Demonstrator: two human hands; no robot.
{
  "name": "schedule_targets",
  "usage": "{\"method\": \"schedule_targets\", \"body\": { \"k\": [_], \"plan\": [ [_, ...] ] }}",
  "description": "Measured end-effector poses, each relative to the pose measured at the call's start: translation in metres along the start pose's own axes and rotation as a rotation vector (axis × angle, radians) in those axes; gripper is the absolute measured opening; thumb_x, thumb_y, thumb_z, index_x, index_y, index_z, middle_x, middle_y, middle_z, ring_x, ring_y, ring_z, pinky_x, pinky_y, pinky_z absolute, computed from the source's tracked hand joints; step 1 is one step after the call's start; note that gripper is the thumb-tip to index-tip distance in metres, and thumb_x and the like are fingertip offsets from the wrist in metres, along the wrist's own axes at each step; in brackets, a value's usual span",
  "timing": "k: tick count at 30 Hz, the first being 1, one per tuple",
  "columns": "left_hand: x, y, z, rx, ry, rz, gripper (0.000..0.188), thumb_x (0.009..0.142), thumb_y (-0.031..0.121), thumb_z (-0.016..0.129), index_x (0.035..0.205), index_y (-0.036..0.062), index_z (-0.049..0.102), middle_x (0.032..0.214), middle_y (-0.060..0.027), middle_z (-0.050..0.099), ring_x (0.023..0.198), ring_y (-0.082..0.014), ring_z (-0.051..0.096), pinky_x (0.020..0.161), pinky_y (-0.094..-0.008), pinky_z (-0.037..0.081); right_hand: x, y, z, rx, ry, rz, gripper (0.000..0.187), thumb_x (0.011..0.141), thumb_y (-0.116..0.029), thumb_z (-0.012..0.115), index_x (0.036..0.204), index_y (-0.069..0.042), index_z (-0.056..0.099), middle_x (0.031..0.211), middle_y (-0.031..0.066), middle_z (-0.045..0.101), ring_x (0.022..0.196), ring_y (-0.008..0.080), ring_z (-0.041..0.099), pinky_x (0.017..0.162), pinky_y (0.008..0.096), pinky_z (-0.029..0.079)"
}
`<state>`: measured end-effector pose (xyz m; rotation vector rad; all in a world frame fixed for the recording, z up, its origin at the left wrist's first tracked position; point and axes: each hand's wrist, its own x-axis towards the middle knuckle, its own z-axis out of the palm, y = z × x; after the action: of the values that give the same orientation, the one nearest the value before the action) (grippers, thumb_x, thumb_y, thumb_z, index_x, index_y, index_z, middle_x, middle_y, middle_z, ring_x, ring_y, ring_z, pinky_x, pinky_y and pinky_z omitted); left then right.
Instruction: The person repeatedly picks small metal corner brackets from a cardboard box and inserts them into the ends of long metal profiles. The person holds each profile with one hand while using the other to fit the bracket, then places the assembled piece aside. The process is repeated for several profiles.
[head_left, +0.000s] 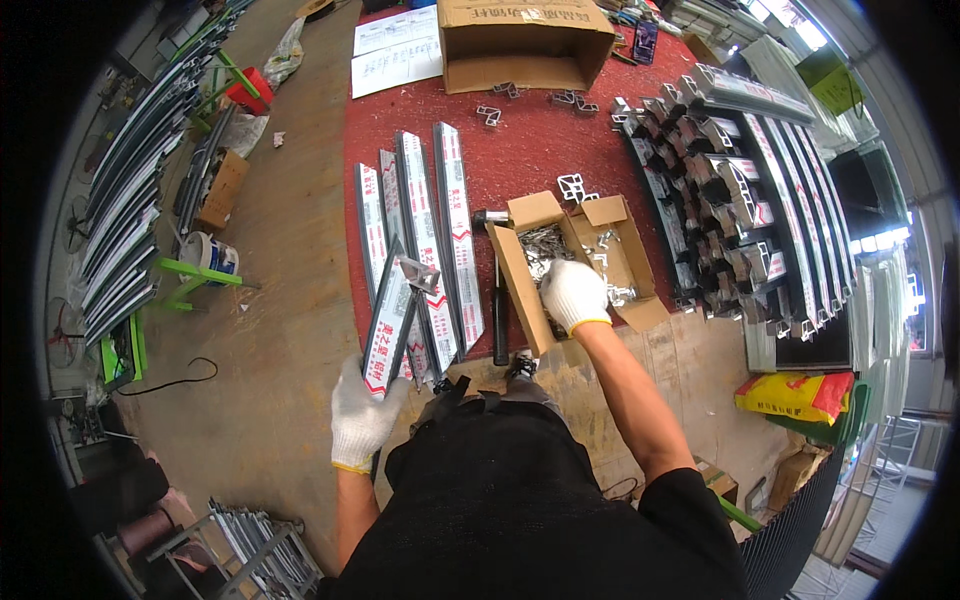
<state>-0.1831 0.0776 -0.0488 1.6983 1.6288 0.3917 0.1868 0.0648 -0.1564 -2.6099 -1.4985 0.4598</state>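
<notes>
My left hand [365,412], in a white knit glove, grips the near end of a dark aluminium profile [387,340] covered with white and red film. The profile slants up over other strips, and a silvery metal corner piece [418,274] shows at its far end. My right hand [575,296], gloved too, reaches into an open cardboard box [517,290] of small metal parts [545,243]. Its fingers bend down among them, and their tips are hidden. Close to the box's left side lies a hammer [500,318] with a black handle.
Several film-covered profiles [452,200] lie on the red tabletop [520,150]. A large stack of profiles [770,190] fills the table's right side. Metal corner pieces [572,188] lie beyond the small box. At the back stand a big open carton [525,50] and paper sheets [395,60].
</notes>
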Motion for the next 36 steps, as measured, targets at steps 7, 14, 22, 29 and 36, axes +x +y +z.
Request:
{"method": "schedule_targets", "body": {
  "k": [7, 14, 22, 29, 36],
  "plan": [
    [0.005, -0.014, 0.010, 0.139, -0.001, 0.123, 0.071, 0.092, 0.037, 0.088, 0.140, -0.0089, 0.063, 0.123, -0.0325, 0.074, 0.111, -0.0479, 0.074, 0.100, -0.0522, 0.057, -0.016, -0.003, 0.018, 0.003, 0.071, -0.017, 0.025, 0.093, -0.019, 0.064, 0.090, -0.009, 0.086, 0.092, 0.0231, 0.082, 0.081, 0.0386, 0.082, 0.072, 0.0545, 0.065],
    [0.016, 0.002, 0.008, 0.184, -0.111, 0.258, 0.074, 0.099, 0.044, 0.081, 0.150, -0.0070, 0.061, 0.136, -0.0344, 0.073, 0.127, -0.0497, 0.071, 0.111, -0.0541, 0.054, -0.029, -0.006, -0.025, 0.286, 0.064, 0.088, 0.021, 0.091, -0.012, 0.067, 0.101, 0.000, 0.080, 0.100, 0.0283, 0.081, 0.097, 0.0475, 0.081, 0.085, 0.0569, 0.065],
    [0.026, 0.015, 0.003, 0.247, -0.219, 0.177, 0.068, 0.102, 0.038, 0.078, 0.149, -0.0088, 0.061, 0.136, -0.0321, 0.074, 0.127, -0.0464, 0.072, 0.112, -0.0527, 0.055, -0.052, 0.009, -0.034, 0.524, 0.128, 0.106, 0.022, 0.092, -0.020, 0.068, 0.104, -0.004, 0.079, 0.102, 0.0281, 0.079, 0.099, 0.0494, 0.078, 0.090, 0.0576, 0.061],
    [0.017, 0.018, 0.007, 0.068, -0.118, 0.159, 0.054, 0.088, 0.029, 0.086, 0.126, -0.0043, 0.068, 0.106, -0.0239, 0.077, 0.097, -0.0381, 0.076, 0.091, -0.0484, 0.060, -0.079, 0.021, -0.054, 0.795, 0.228, 0.088, 0.033, 0.102, -0.025, 0.072, 0.125, -0.004, 0.081, 0.106, 0.0217, 0.083, 0.095, 0.0365, 0.083, 0.087, 0.0467, 0.065],
    [0.010, 0.044, 0.003, 0.079, -0.162, 0.110, 0.055, 0.086, 0.026, 0.089, 0.125, -0.0063, 0.068, 0.105, -0.0264, 0.080, 0.100, -0.0403, 0.080, 0.090, -0.0467, 0.061, -0.091, 0.001, -0.091, 1.535, 0.089, 0.242, 0.033, 0.112, -0.019, 0.068, 0.130, 0.007, 0.076, 0.102, 0.0104, 0.082, 0.081, 0.0142, 0.077, 0.071, 0.0289, 0.061]
  ]
}}
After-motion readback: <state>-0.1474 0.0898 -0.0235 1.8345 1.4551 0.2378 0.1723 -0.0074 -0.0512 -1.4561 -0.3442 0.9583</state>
